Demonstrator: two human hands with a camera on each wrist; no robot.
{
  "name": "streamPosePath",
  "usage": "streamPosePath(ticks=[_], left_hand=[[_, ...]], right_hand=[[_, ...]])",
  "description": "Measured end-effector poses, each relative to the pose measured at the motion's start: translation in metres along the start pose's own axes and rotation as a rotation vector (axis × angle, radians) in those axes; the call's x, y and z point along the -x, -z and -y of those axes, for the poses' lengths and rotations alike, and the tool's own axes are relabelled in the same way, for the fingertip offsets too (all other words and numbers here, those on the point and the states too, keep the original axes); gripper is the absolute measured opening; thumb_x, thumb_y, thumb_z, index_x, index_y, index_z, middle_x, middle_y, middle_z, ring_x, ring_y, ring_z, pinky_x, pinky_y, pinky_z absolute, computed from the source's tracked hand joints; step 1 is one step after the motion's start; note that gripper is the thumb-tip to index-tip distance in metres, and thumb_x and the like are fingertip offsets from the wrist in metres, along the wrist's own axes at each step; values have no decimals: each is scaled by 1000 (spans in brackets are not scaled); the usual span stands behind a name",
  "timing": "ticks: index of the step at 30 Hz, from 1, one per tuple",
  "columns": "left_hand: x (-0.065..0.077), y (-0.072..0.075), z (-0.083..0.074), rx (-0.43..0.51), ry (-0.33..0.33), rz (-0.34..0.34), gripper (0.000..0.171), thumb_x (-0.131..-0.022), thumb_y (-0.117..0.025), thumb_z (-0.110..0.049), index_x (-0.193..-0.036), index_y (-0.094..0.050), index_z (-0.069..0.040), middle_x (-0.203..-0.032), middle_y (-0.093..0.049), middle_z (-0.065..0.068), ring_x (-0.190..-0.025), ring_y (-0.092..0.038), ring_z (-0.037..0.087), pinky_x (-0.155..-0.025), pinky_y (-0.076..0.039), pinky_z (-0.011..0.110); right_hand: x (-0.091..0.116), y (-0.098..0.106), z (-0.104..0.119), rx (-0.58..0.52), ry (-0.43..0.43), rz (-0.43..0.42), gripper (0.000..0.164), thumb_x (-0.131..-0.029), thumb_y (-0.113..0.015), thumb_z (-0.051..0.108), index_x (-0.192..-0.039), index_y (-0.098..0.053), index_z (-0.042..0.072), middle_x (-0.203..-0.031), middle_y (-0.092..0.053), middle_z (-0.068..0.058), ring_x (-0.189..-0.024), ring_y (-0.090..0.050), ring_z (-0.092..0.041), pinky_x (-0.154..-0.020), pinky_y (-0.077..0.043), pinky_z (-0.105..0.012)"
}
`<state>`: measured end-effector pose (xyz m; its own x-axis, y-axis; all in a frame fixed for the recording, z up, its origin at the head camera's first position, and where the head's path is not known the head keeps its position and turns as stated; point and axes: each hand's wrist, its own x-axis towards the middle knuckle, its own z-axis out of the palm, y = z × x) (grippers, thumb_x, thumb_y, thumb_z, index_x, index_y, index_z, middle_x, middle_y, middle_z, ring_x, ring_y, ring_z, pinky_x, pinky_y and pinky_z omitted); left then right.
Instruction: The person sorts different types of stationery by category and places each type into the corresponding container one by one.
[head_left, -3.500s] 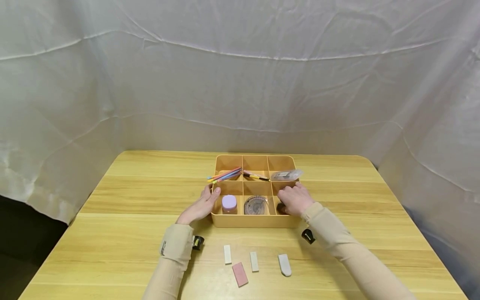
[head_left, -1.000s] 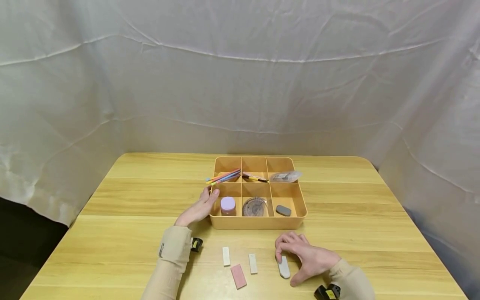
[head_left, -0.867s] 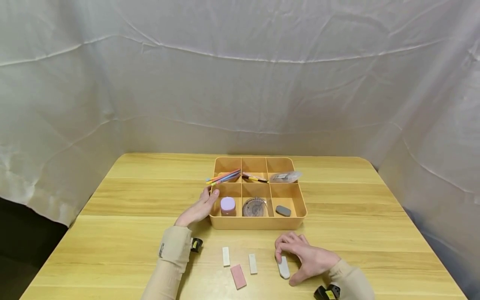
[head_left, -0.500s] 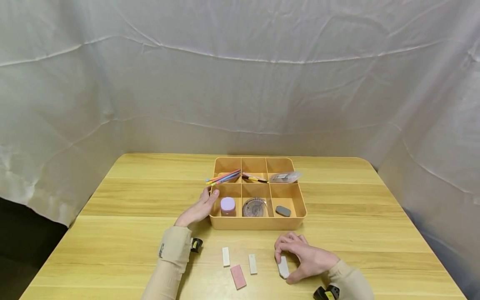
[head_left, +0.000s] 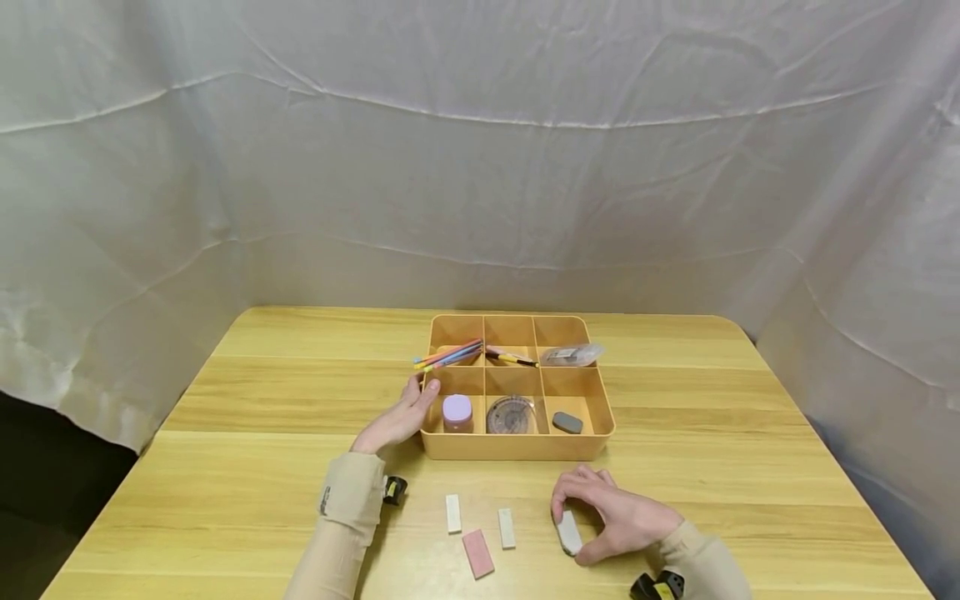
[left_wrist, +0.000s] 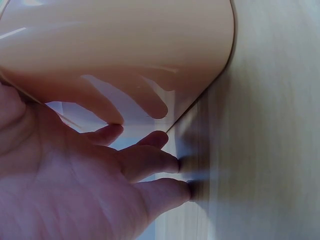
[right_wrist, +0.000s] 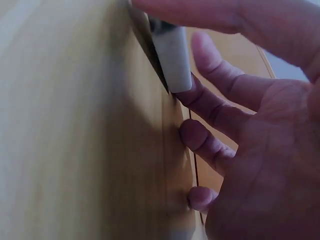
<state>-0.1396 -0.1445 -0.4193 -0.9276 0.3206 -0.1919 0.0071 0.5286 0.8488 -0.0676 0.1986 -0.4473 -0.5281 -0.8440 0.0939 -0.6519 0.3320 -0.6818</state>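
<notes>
My right hand [head_left: 626,521] pinches a white eraser [head_left: 569,534] end to end between thumb and fingers, in front of the organizer tray. In the right wrist view the eraser [right_wrist: 172,57] is tipped, one edge lifted off the wood. My left hand [head_left: 401,417] rests against the left side of the orange six-compartment organizer [head_left: 517,448]. Its fingers are loosely extended along the tray's glossy wall [left_wrist: 125,40] in the left wrist view. A dark grey eraser [head_left: 567,422] lies in the front right compartment.
Two small white blocks [head_left: 453,514] and a pink eraser [head_left: 477,554] lie in front of the tray. Its compartments hold colored pens [head_left: 453,354], a black and yellow pen [head_left: 512,358], a clear packet [head_left: 572,355], a lilac-lidded jar [head_left: 457,410] and a round clear case [head_left: 510,415].
My right hand has left the front right compartment, uncovering the grey eraser, and come down to the white eraser. Its thumb has closed onto the near end, tilting it. The left hand stays put.
</notes>
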Motion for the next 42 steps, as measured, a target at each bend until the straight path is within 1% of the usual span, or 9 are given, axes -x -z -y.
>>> streamPosePath(ticks=[4, 9, 15, 20, 25, 29, 35, 39, 42], left_hand=[[0, -1, 0, -5, 0, 3, 74, -106, -17, -41, -145, 9, 16, -151, 10, 36, -139, 6, 44, -113, -2, 59], [0, -1, 0, -8, 1, 4, 74, -106, -17, -42, -145, 10, 16, -152, 10, 35, -139, 7, 43, -113, -2, 58], [0, -1, 0, -10, 9, 7, 75, -106, -17, -43, -145, 10, 15, -151, 10, 35, -139, 6, 43, -113, -3, 58], [-1, -2, 0, -8, 5, 4, 75, -106, -16, -42, -145, 10, 16, -151, 10, 36, -139, 6, 43, -113, -2, 57], [-2, -2, 1, -5, -12, -1, 74, -106, -17, -41, -145, 9, 16, -152, 10, 35, -139, 6, 44, -113, -3, 59], [-1, -2, 1, 1, -24, -8, 73, -107, -18, -40, -145, 8, 17, -151, 8, 37, -139, 5, 46, -112, -3, 60], [-2, -1, 2, 5, -7, -6, 74, -106, -17, -41, -146, 9, 15, -152, 9, 35, -139, 6, 44, -113, -2, 59], [-2, -1, 2, 5, -1, -7, 75, -106, -17, -42, -145, 9, 16, -151, 10, 36, -139, 6, 44, -112, -2, 60], [-2, -1, 2, -1, -1, -7, 75, -106, -17, -42, -145, 9, 16, -151, 9, 36, -139, 6, 45, -112, -3, 60]], right_hand=[[1, 2, -1, -9, 7, -28, 52, -62, -81, 10, -104, -54, 22, -105, -55, 8, -102, -44, -11, -83, -33, -41], [2, 7, 0, -43, -16, -32, 48, -68, -81, 12, -108, -54, 21, -104, -57, 8, -100, -48, -13, -85, -41, -42], [2, 15, -1, -135, 53, -35, 50, -67, -79, 3, -110, -54, 12, -102, -57, 0, -94, -51, -16, -81, -48, -38], [2, 24, 3, -110, 90, -54, 53, -66, -77, -1, -111, -54, 11, -104, -58, 0, -96, -54, -15, -82, -51, -39], [1, 38, 11, -89, 117, -57, 52, -68, -77, -3, -112, -54, 10, -106, -59, -2, -98, -56, -16, -85, -53, -39], [-1, 50, 18, -66, 127, -79, 50, -67, -78, -3, -110, -54, 10, -105, -59, -3, -97, -56, -16, -84, -53, -38], [-1, 62, 20, -141, 106, -100, 43, -71, -77, -5, -105, -57, 10, -105, -58, -6, -97, -54, -18, -83, -52, -37], [1, 69, 20, -164, 79, -145, 38, -73, -77, -4, -103, -59, 11, -106, -59, -7, -99, -54, -19, -86, -51, -36], [0, 72, 23, -146, 86, -201, 37, -73, -78, -5, -102, -60, 10, -107, -59, -8, -100, -54, -19, -89, -49, -33]])
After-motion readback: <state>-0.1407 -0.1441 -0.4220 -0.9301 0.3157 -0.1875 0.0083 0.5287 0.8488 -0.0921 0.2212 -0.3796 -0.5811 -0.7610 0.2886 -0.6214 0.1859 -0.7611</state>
